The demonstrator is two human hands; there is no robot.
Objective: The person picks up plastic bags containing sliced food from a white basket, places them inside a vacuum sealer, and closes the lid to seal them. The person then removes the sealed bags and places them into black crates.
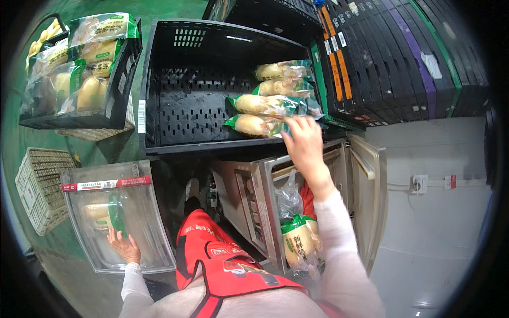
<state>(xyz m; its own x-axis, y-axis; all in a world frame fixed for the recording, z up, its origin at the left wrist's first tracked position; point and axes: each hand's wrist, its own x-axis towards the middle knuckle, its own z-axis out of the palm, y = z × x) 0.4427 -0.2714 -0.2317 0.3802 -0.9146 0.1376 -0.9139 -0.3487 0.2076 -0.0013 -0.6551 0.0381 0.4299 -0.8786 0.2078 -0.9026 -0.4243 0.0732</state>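
Note:
My right hand reaches over the near right corner of a large black plastic crate. Its fingertips are at the end of the nearest clear bag of pale root vegetables; whether they grip it cannot be told. Several such bags lie in a row at the crate's right side. My left hand, fingers spread, is over the transparent lid of a box at the lower left. Under the lid a bag with a green band shows, blurred by the plastic.
A black crate full of bagged vegetables stands upper left, above a white plastic basket. Folded black crates are stacked upper right. An open metal cabinet with its door swung out holds another vegetable bag.

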